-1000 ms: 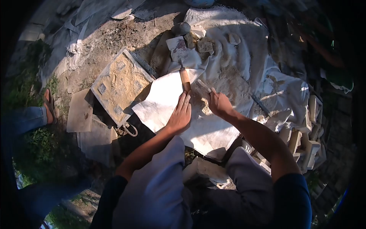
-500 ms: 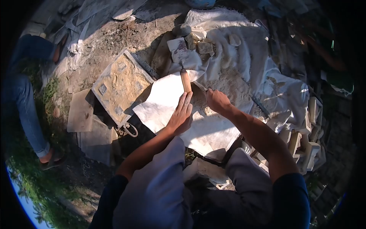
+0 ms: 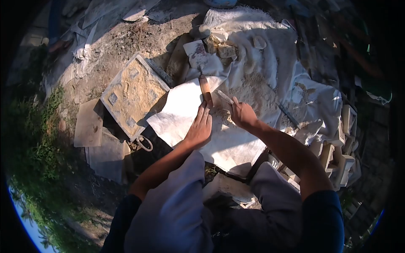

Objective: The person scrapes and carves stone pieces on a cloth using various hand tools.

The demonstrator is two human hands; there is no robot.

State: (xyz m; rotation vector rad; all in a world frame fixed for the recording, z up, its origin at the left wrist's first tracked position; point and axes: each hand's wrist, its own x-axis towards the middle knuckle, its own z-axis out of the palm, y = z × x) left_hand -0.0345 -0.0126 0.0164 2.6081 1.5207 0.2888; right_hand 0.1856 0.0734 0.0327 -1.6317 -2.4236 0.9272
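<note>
A trowel with a wooden handle [image 3: 205, 90] and a pale, stained blade [image 3: 195, 53] lies pointing away from me on a white sack cloth [image 3: 177, 101]. The fingers of my left hand [image 3: 199, 128], long and close together, grip the near end of its handle; my thumb is hidden. Closed in my right hand [image 3: 243, 114] is a narrow, flat, dusty metal tool [image 3: 225, 97]. Its free end points up and left, towards the trowel handle, with a small gap showing between them. Sandy powder [image 3: 253, 90] coats the cloth beyond my right hand.
A square mould [image 3: 137, 97] filled with sandy material sits at the left, beside flat boards [image 3: 89, 122]. Stones [image 3: 227, 51] rest on the cloth's far part. A dark metal bar [image 3: 289, 117] lies at right, near stacked pale blocks [image 3: 344, 166].
My right hand has shifted slightly down and right, and more of its flat tool shows. My left hand stays at the trowel handle. Another person's jeans-clad leg has left the left side.
</note>
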